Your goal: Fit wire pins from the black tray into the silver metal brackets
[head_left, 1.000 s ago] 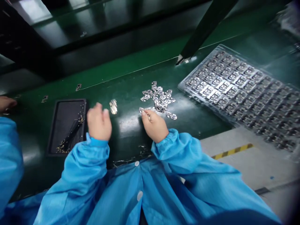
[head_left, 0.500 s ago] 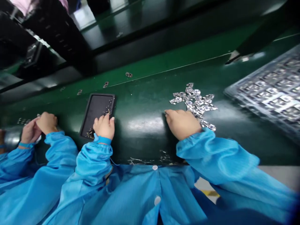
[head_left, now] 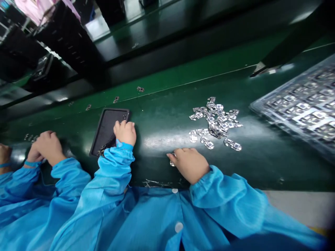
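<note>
My left hand [head_left: 125, 133] is over the right side of a shallow black tray [head_left: 106, 122], its fingers curled down; whatever is between the fingertips is hidden. Tiny gold-coloured pieces [head_left: 101, 150] lie in the tray's near corner, partly behind my sleeve. Close to the table's front edge, my right hand [head_left: 190, 164] is closed, with thumb and fingertips on a small circuit board [head_left: 172, 162] that shows only in part. Beyond that hand spreads a loose pile of similar silvery small circuit boards [head_left: 217, 120], several of them lying apart at its near side.
A clear tray [head_left: 293, 115] filled with rows of boards stands at right. Single boards [head_left: 140, 89] lie along a line at the back of the green table [head_left: 159, 115]. A co-worker's hands [head_left: 48, 148] work at left. A dark post [head_left: 277, 52] rises at back right.
My right hand has moved left and nearer to me, away from the pile, with a small circuit board now visible at its fingertips. My left hand has shifted slightly up and right over the tray.
</note>
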Motion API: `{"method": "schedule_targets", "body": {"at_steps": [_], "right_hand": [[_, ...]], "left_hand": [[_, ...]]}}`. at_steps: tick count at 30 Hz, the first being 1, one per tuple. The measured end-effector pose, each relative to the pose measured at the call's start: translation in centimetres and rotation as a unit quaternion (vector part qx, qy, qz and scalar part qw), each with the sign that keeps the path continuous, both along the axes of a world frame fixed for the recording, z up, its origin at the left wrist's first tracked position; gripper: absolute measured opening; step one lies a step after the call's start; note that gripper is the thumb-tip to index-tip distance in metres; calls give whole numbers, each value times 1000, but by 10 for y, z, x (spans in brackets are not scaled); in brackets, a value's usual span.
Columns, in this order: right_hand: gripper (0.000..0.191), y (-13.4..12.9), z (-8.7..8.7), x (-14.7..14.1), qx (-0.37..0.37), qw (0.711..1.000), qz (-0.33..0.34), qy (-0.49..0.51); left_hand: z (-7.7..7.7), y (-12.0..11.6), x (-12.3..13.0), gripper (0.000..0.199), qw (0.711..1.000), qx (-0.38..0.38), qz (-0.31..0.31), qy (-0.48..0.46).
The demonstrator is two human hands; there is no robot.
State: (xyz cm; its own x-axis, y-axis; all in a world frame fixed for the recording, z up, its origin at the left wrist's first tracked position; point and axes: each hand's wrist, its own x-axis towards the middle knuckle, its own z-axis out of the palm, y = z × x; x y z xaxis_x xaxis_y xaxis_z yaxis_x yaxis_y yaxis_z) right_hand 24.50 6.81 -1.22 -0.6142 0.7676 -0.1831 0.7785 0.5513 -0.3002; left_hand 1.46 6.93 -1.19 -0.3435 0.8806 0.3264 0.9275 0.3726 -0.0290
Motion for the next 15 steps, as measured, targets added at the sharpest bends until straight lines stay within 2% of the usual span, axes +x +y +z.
{"method": "schedule_targets", "body": {"at_steps": [3,6,8,10,12,15], "right_hand": [[30,7,0,-2,-28,999,-13,37],[25,9,6,-1,-108,974,-82,180],[25,6,13,3,-172,937,-122,278],[23,0,18,8,-217,906,-134,337],[18,-7,21,13,-236,889,-137,367],[13,-14,22,18,-270,879,-150,364]], "left_hand": [[11,-14,24,28,986,-40,-164,16],[20,-32,56,25,956,-54,-289,23],[23,-43,73,23,940,-57,-337,9],[26,-52,83,23,926,-69,-370,-17],[27,-59,89,22,916,-89,-390,-41],[26,-66,91,20,903,-114,-407,-75]]}}
